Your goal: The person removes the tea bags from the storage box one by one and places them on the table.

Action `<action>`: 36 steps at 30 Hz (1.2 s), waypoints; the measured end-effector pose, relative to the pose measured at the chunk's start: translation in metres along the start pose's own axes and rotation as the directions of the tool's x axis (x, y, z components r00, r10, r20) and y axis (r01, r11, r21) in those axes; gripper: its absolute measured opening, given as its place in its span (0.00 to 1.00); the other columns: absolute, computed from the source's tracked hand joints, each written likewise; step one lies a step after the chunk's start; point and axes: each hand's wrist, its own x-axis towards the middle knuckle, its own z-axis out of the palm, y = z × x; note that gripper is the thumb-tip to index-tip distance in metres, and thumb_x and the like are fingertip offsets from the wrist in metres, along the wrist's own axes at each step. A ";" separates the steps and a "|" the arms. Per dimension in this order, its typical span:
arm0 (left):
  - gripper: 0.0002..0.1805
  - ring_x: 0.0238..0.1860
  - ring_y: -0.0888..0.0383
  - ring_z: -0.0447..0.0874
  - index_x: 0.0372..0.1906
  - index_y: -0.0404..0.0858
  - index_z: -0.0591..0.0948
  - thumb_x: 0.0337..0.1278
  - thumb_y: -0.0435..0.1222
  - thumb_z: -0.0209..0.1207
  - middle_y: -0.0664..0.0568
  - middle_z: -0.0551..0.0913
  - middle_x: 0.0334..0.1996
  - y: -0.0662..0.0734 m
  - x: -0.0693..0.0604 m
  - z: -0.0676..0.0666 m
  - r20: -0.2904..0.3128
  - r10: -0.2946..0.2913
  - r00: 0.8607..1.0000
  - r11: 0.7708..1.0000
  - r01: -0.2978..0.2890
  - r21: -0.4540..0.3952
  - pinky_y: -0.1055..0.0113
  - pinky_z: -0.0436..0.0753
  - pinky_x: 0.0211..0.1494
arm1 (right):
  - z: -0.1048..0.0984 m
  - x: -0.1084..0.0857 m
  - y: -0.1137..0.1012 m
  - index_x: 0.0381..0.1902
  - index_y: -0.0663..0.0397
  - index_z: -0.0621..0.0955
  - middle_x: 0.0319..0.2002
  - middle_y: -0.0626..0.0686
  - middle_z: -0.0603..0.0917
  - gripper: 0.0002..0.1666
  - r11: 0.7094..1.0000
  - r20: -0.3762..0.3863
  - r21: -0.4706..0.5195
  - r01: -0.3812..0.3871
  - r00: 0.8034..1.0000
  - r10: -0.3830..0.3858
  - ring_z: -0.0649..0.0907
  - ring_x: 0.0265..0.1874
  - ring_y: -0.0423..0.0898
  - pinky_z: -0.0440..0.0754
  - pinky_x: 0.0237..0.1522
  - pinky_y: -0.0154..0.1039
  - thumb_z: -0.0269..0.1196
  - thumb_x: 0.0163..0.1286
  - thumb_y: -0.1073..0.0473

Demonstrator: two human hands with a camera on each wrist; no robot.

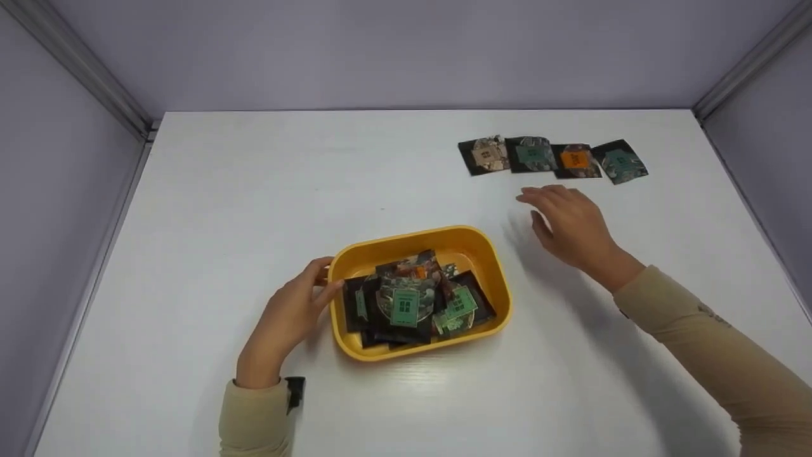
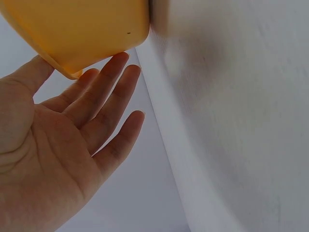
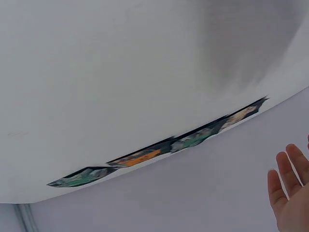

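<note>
A yellow plastic tray (image 1: 498, 273) holds a pile of black square sachets (image 1: 405, 308) with green and orange labels. At the tray's left end my left hand (image 1: 288, 311) pinches the rim, thumb at the edge and fingers along the outer wall. In the left wrist view the little finger of that hand (image 2: 63, 121) stands away from the wall of the tray (image 2: 91, 29). My right hand (image 1: 571, 222) hovers above the table with loosely bent fingers and nothing in them. Just beyond it several sachets (image 1: 576, 160) lie in a row, also seen in the right wrist view.
The white table (image 1: 254, 190) is bordered by grey-lilac panels (image 1: 406, 57) at the back and both sides. A small black object (image 1: 295, 390) lies beside my left sleeve, partly hidden by it.
</note>
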 end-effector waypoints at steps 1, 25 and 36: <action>0.28 0.64 0.41 0.72 0.73 0.43 0.64 0.75 0.48 0.51 0.42 0.77 0.61 0.000 0.000 0.000 0.000 0.001 1.000 1.000 -0.001 -0.002 0.40 0.68 0.67 | -0.002 0.000 -0.007 0.55 0.57 0.81 0.55 0.57 0.83 0.23 1.000 -0.006 0.005 0.029 1.000 -0.029 0.82 0.50 0.57 0.81 0.52 0.56 0.66 0.62 0.71; 0.28 0.64 0.41 0.73 0.73 0.43 0.64 0.75 0.48 0.52 0.43 0.78 0.60 0.000 0.000 0.000 -0.005 0.018 1.000 1.000 -0.018 -0.006 0.40 0.69 0.66 | -0.015 0.020 -0.130 0.50 0.52 0.84 0.55 0.53 0.84 0.17 0.792 0.159 0.148 0.593 0.776 -0.611 0.80 0.55 0.50 0.79 0.56 0.46 0.69 0.63 0.61; 0.28 0.63 0.42 0.73 0.73 0.45 0.64 0.75 0.50 0.51 0.43 0.78 0.61 -0.001 0.000 -0.001 0.004 0.001 1.000 1.000 -0.001 -0.016 0.40 0.69 0.66 | -0.003 0.043 -0.155 0.56 0.43 0.83 0.60 0.49 0.80 0.17 0.688 0.366 0.211 0.694 0.597 -0.714 0.76 0.61 0.47 0.73 0.64 0.44 0.65 0.70 0.55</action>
